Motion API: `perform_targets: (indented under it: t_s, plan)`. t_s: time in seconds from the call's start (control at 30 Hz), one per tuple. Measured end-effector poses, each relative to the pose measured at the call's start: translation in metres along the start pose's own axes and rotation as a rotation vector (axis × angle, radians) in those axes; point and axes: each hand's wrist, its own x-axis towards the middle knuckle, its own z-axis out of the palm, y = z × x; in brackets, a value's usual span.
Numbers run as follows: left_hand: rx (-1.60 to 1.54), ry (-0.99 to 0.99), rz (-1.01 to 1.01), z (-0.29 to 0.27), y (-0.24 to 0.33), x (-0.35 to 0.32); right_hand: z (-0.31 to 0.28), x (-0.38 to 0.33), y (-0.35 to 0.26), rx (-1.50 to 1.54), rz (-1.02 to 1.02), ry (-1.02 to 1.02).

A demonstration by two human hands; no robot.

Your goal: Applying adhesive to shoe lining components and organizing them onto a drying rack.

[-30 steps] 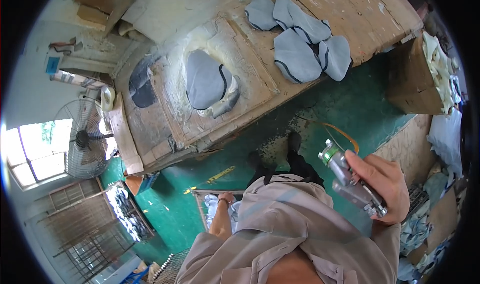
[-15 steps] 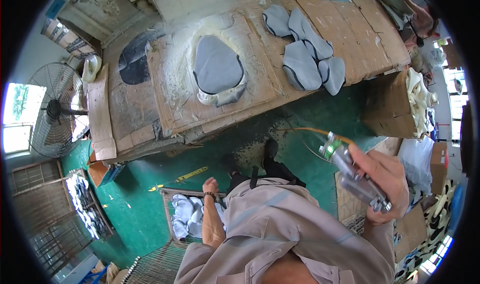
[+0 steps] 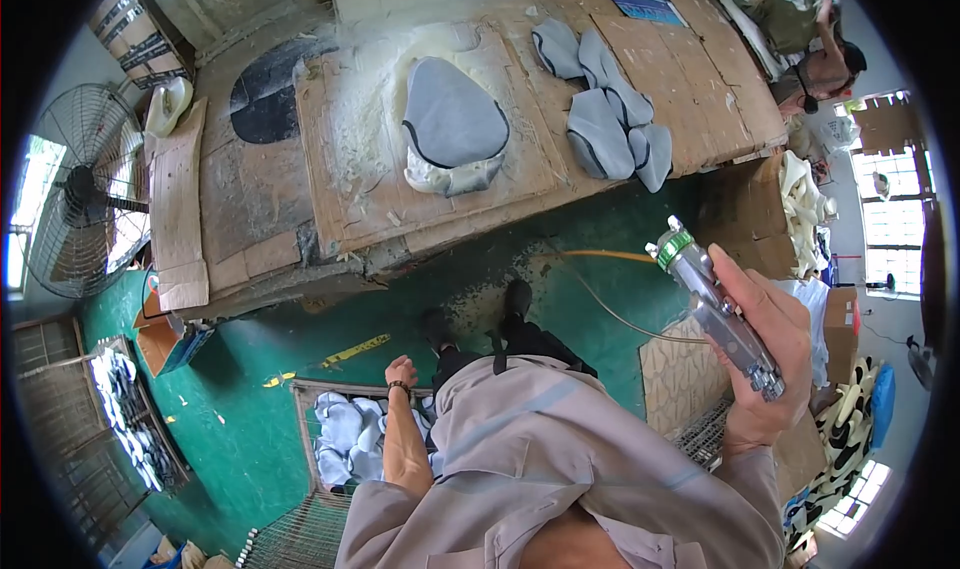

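Note:
In my right hand (image 3: 770, 344) is a metal spray gun (image 3: 715, 304) with a green ring near its nozzle, held up at the right, apart from the table. The fingers wrap round its body, and its trigger is hard to make out. My left hand (image 3: 401, 371) hangs low beside my body, fingers curled in, with no object visible in it; a dark bracelet is on the wrist. Ahead, a rounded grey padded piece (image 3: 455, 114) with a dark edge lies on a pale form (image 3: 455, 177). Several similar grey pieces (image 3: 600, 129) lie to its right.
A cardboard-covered worktable (image 3: 700, 99) with pale residue spans the far side. An orange hose (image 3: 610, 255) and a thin line run near the gun. Grey pieces fill a crate (image 3: 350, 434) by my left arm. A fan (image 3: 85, 189) stands left; another person (image 3: 825, 64) is far right.
The view has shifted slightly. My right hand has raised the spray gun a little and turned it. My left hand stays low at my side.

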Motion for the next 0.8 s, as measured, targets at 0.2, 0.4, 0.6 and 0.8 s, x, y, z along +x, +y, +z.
perform_targets:
  t_s: [0.2, 0.4, 0.6, 0.8]
  plan:
    - [-0.072, -0.049, -0.048, -0.028, -0.021, 0.017, 0.026, -0.004, -0.046, -0.192, -0.085, 0.004]
    - [-0.084, -0.059, -0.043, -0.056, -0.037, 0.022, 0.043, -0.005, -0.074, -0.165, -0.285, -0.092]
    - [-0.154, -0.064, -0.016, -0.08, -0.046, 0.029, 0.049, -0.015, -0.116, -0.214, -0.392, -0.29]
    - [-0.21, -0.061, -0.06, -0.079, -0.067, 0.041, 0.075, -0.03, -0.134, -0.276, -0.454, -0.189]
